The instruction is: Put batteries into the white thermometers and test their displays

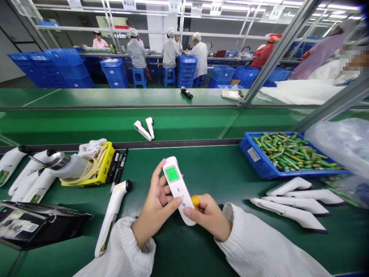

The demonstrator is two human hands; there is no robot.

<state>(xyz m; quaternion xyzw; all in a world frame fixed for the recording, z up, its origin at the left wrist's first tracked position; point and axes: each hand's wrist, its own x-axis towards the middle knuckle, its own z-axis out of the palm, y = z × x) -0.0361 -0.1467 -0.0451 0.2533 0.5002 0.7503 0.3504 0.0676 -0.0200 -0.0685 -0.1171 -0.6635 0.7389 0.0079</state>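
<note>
A white infrared thermometer [176, 185] with a lit green screen is held between my two hands over the green table. My left hand [157, 204] grips it from the left, thumb on its front near the buttons. Closed around its lower right side, my right hand [207, 213] has its thumb on the front and a yellow cover on one finger. Left of my left hand lies another thermometer [112, 215], its batteries showing along the open handle. Several more thermometers [37, 188] lie at the far left. On the right are several white thermometer-shaped pieces [296, 200].
A blue tray [256, 156] of green batteries stands at the right beside a clear plastic bag [343, 142]. At left are a yellow basket [108, 163] with a bottle, marker pens [117, 169] and a black holder [57, 227]. Two thermometers [145, 129] lie on the green belt ahead.
</note>
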